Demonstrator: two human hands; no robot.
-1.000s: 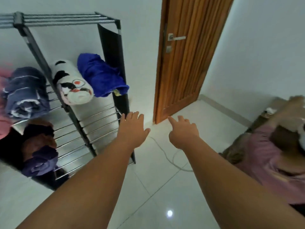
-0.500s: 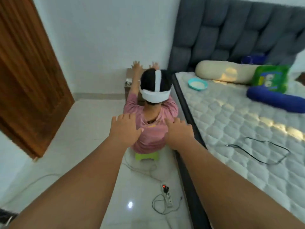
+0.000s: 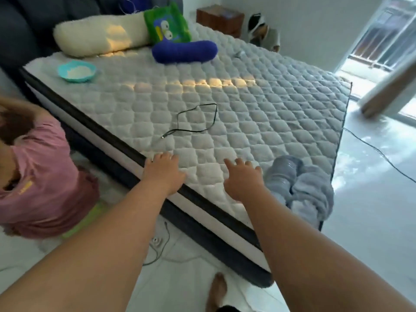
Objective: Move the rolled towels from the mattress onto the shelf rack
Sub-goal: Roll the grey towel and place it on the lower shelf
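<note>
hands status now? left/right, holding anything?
Left hand: open, empty, over the mattress edge.
Right hand: open, empty, fingers spread, beside the grey rolled towels.

We cannot tell whether the grey-blue towels at the mattress corner are one roll or two, since blur smears their folds. The seated person in pink is cut off by the left edge, and our own forearms run out at the bottom edge. The bowl's white contents are too soft to identify.
</note>
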